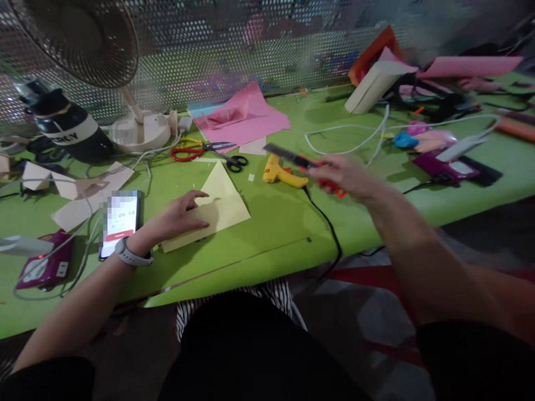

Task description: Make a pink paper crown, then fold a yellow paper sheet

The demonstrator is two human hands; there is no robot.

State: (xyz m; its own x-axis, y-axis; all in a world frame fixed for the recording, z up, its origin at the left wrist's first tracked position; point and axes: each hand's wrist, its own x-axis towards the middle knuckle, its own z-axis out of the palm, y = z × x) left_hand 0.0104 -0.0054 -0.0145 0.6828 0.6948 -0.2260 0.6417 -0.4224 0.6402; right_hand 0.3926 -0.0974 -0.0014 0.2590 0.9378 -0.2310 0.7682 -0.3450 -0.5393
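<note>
My left hand [184, 213] lies on a folded sheet of pale yellow paper [225, 203], fingers spread and thumb apart. The paper has a pointed top and sits flat on the green table cover. My right hand [340, 174] is raised over the table, its fingers wrapped round the handle of red-handled scissors [290, 156]. Their long dark blades point left and look closed; motion blurs them a little. Just below the blades lies a yellow glue gun [284, 176] with a black cord. Black-handled scissors [237, 162] rest beyond the paper's tip.
Red-and-yellow-handled shears [188, 151] and pink paper [251, 114] lie farther back. At left are a phone [121, 223], a purple power box [45, 264], a fan [140, 131] and a dark bottle [73, 131]. Another purple box [445, 167] and white cables are at right.
</note>
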